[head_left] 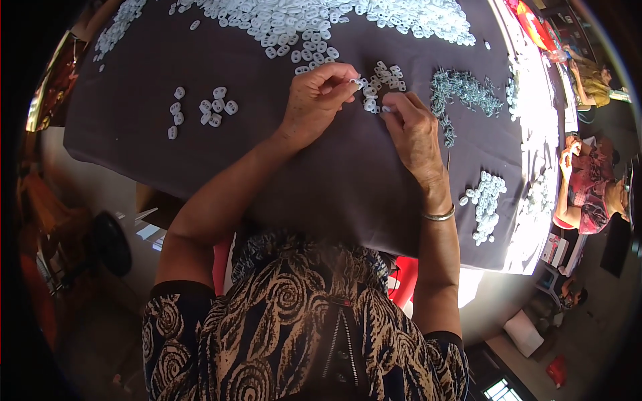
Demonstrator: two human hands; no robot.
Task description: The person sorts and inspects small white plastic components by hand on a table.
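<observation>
My left hand [319, 97] is closed in a pinch on a small white plastic piece [359, 83] at its fingertips. To its right, my right hand [412, 123] has thumb and forefinger together on another small white piece [386, 109]. Between and beyond the fingertips lies a loose cluster of white two-holed pieces [372, 93]. Just right of the right hand spreads a heap of small grey-green screw-like parts [468, 92]. A thin dark rod [449, 159] shows beside the right wrist; whether the hand holds it I cannot tell.
A large pile of white oval two-holed pieces [281, 20] covers the far side of the dark tablecloth [247, 80]. Small groups of white pieces lie at left [217, 107] and at right [488, 200]. Other people [595, 180] sit beyond the table's right side.
</observation>
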